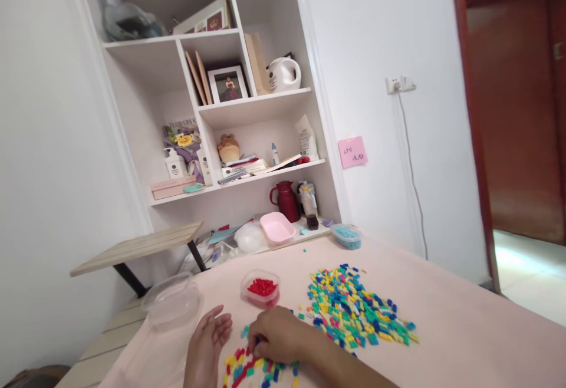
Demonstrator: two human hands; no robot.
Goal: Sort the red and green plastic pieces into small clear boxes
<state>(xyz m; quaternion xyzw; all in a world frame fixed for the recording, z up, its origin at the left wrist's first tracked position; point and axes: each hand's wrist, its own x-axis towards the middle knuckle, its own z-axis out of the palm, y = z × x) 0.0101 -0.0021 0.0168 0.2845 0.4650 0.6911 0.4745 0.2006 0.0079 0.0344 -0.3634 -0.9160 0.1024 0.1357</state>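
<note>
My left hand (209, 335) is held palm inward beside a small spread of coloured bricks, with its fingers loosely bent and apart and nothing visible in it. My right hand (279, 334) reaches down over the small toy bricks (241, 371), its fingers curled toward the thumb. A dark blue bit shows at its fingertips, but whether it is gripped is hidden. Just beyond both hands, a clear tub (260, 299) contains red bricks (262, 287). To the right lies a large heap of mixed bricks (354, 305) in blue, yellow, green and pink.
A clear empty-looking container (172, 301) stands at left on the pink tablecloth (442, 323). At the back are a tub of light blue pieces (346, 236) and a pink tray (277, 227). A small wooden stand (137, 247) rises at left, before the shelves (260, 108).
</note>
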